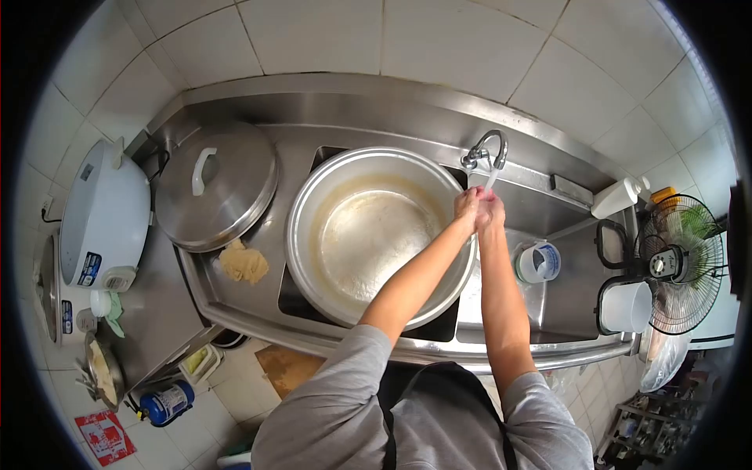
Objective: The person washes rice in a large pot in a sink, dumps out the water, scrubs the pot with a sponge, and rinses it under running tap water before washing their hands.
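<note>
Both hands meet under the thin stream from the curved metal faucet (489, 145). My left hand (468, 207) presses against the right, its fingers curled in and no object visible in it. My right hand (491, 213) is turned palm up in the running water, cupped open, its fingertips partly hidden. Below and to the left of the hands, a wide aluminium pot (376, 235) stands over the sink, wet inside with a brownish band round its wall. My left forearm crosses above the pot's right rim.
A large lid (215, 188) and a crumpled tan cloth (244, 262) lie left of the pot. A white tub (539, 262) sits in the right sink basin (517, 305). At the right end stand a white bottle (619, 197), a plastic container (625, 307) and a fan (681, 262).
</note>
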{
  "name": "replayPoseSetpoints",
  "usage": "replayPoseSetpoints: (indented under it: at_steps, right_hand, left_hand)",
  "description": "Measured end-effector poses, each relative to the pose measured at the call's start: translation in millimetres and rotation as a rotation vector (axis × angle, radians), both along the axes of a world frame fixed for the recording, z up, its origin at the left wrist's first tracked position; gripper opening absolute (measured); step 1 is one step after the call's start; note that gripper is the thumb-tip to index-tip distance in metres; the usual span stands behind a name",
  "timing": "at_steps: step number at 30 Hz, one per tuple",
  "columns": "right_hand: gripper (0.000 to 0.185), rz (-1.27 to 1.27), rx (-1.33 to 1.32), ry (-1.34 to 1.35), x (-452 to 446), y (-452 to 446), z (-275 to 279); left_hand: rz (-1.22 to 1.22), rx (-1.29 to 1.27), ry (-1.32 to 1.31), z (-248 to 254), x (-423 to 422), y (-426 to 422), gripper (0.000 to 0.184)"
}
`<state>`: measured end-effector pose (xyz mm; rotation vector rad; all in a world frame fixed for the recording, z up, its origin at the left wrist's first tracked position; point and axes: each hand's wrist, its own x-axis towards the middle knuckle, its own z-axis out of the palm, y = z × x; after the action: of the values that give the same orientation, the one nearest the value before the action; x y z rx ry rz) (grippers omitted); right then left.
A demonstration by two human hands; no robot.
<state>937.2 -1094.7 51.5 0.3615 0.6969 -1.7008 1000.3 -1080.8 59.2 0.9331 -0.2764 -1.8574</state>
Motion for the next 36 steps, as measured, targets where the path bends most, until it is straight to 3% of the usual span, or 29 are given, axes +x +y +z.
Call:
replayPoseSetpoints:
  at_steps: [2,4,5,6,7,8,9,11,12,13,17,18,19,20,21,23,24,26,27,28,30,31,33,34,35,36]
  right_hand:
    - [0.017,-0.115,0.024,0.032,-8,-8,-4]
    - [0.017,0.051,-0.043,0.242,-7,-22,-6]
    - [0.018,0.134,-0.075,0.346,2,-25,4]
    - [0.021,0.437,-0.270,0.345,17,-19,34]
    - [0.024,0.456,-0.199,0.070,22,-28,38]
    - [0.025,0.388,-0.169,0.108,26,-20,48]
    - [0.026,0.322,-0.148,0.150,26,-16,59]
    - [0.024,0.136,-0.038,-0.033,8,-18,38]
    - [0.023,0.039,0.026,-0.125,0,-14,27]
    - [0.023,0.077,0.006,-0.066,-4,-11,25]
    - [0.019,0.165,-0.117,0.035,13,2,28]
    - [0.020,0.399,-0.119,0.331,23,9,22]
    - [0.021,0.639,-0.135,0.621,41,21,35]
    - [0.022,1.036,-0.265,0.772,53,39,38]
    - [0.022,1.172,-0.211,0.869,59,50,39]
    - [0.024,1.435,-0.101,1.087,62,62,42]
    - [0.023,1.253,-0.030,0.940,50,56,21]
    - [0.022,1.024,-0.067,0.543,13,38,-12]
    - [0.021,0.901,-0.084,0.346,-1,30,-19]
    - [0.021,0.842,-0.127,0.281,-7,26,-20]
    - [0.020,0.719,-0.211,0.153,-16,22,-20]
    - [0.020,0.754,-0.178,0.266,-16,21,-17]
    - [0.021,0.813,-0.101,0.486,-6,27,-2]
    - [0.020,1.010,-0.027,0.695,7,41,33]
    - [0.020,1.117,-0.019,0.736,8,50,45]
    - [0.021,1.223,-0.015,0.783,7,54,53]
  left_hand:
    - [-0.069,-0.006,-0.093,-2,-12,-15,0.025]
    - [-0.134,-0.152,-0.276,-23,-16,-38,0.027]
    - [-0.012,-0.198,-0.132,-11,-8,-45,0.027]
    - [0.095,-0.173,-0.587,-22,3,-66,0.026]
    - [0.201,-0.373,-0.621,-30,30,-83,0.027]
    - [0.365,-0.574,-0.859,-24,61,-87,0.028]
    - [0.267,-0.574,-1.199,-27,100,-93,0.031]
    - [-0.063,-0.547,-2.029,-56,175,-98,0.049]
    - [-0.213,-0.448,-2.050,-45,209,-81,0.058]
    - [-0.211,-0.569,-2.152,-53,240,-71,0.062]
    - [-0.239,-0.648,-2.279,-54,300,-6,0.071]
    - [-0.334,-0.660,-2.400,-57,309,17,0.066]
    - [-0.642,-0.601,-2.542,-78,322,38,0.063]
    - [-0.954,-0.538,-2.654,-109,336,54,0.061]
    - [-1.269,-0.470,-2.738,-125,344,65,0.059]
    - [-1.578,-0.238,-2.278,-102,327,83,0.061]
    - [-1.590,-0.222,-1.936,-114,324,92,0.063]
    - [-1.297,-0.155,-1.804,-177,306,129,0.068]
    - [-1.471,-0.045,-1.689,-140,275,142,0.068]
    - [-1.779,-0.222,-1.350,-129,248,146,0.068]
    - [-1.751,-0.222,-1.091,-57,197,157,0.078]
    - [-1.731,-0.224,-0.968,-37,176,161,0.082]
    - [-1.368,-0.204,-0.758,-42,147,172,0.081]
    - [-1.260,-0.308,-0.812,-49,138,171,0.076]
    - [-1.145,-0.412,-0.857,-65,131,169,0.072]
    - [-1.073,-0.629,-1.077,-132,138,165,0.063]
